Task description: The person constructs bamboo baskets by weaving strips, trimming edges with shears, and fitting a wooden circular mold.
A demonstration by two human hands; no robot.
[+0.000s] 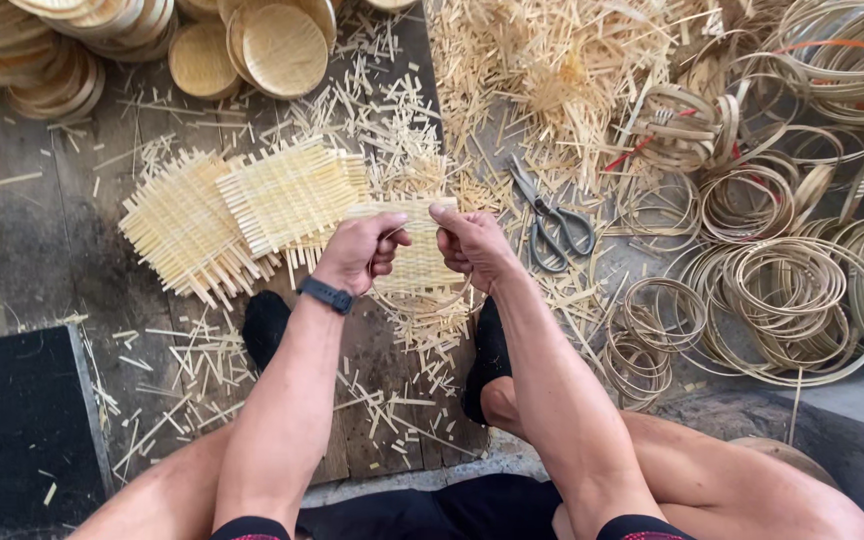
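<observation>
Starting at the left, two finished woven bamboo squares (242, 215) lie overlapping on the plank floor (62, 230), with round woven lids (282, 45) stacked above them. At the centre, the left hand (357, 250), a dark watch (326, 294) at its wrist, is closed on the near left edge of a third woven mat (417, 255), and the right hand (472, 245) pinches its upper right corner — the mat is held up between them, over the feet. Loose strip ends bristle from its edges, so a hard tug could likely pull slats out of the weave or drive a splinter into a fingertip. Just right of the hands, grey scissors (552, 225) lie shut among the offcuts (542, 70) — easy to lose under the litter. Farther right, coiled bamboo hoops (782, 290) could spring or tangle if knocked
</observation>
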